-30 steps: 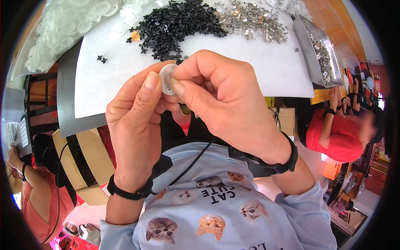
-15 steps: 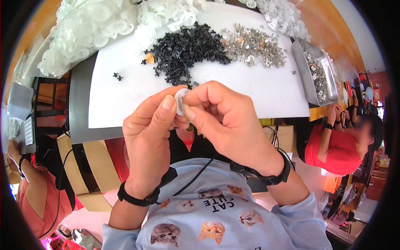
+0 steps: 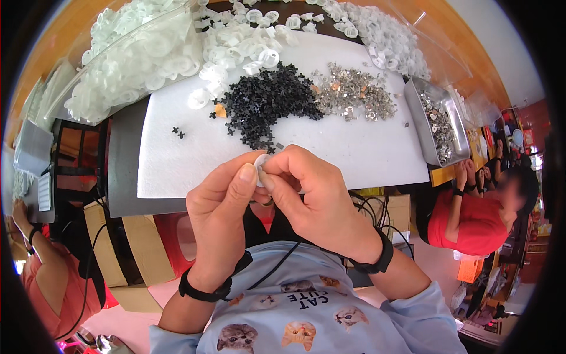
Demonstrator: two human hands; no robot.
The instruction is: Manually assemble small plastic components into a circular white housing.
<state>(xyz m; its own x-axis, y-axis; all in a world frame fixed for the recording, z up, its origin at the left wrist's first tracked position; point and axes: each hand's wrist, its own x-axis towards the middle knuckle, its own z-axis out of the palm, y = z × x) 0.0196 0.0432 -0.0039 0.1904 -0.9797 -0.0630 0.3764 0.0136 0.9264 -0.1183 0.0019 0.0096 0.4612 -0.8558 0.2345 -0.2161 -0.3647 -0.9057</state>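
Note:
My left hand (image 3: pixel 221 194) pinches a small round white plastic part (image 3: pixel 260 165) between thumb and fingers, just in front of the white mat (image 3: pixel 177 159). Against the same part's right side press the thumb and fingertips of my right hand (image 3: pixel 315 192); whether they hold a smaller piece is hidden. Beyond my hands lies a pile of black cross-shaped pieces (image 3: pixel 268 100). To its right is a heap of small silvery metal pieces (image 3: pixel 356 94).
A clear bin (image 3: pixel 141 65) of translucent white plastic parts stands at the far left, with more parts spilling beside it. A metal tray (image 3: pixel 439 121) of metal bits sits right. Cardboard boxes (image 3: pixel 138 242) stand under the table. A person in red (image 3: pixel 469 218) works at right, another (image 3: pixel 53 277) at left.
The whole view has shifted, so the table and my hands appear lower. Both hands keep hold of the white part, which now shows more edge-on and is more covered by my fingers.

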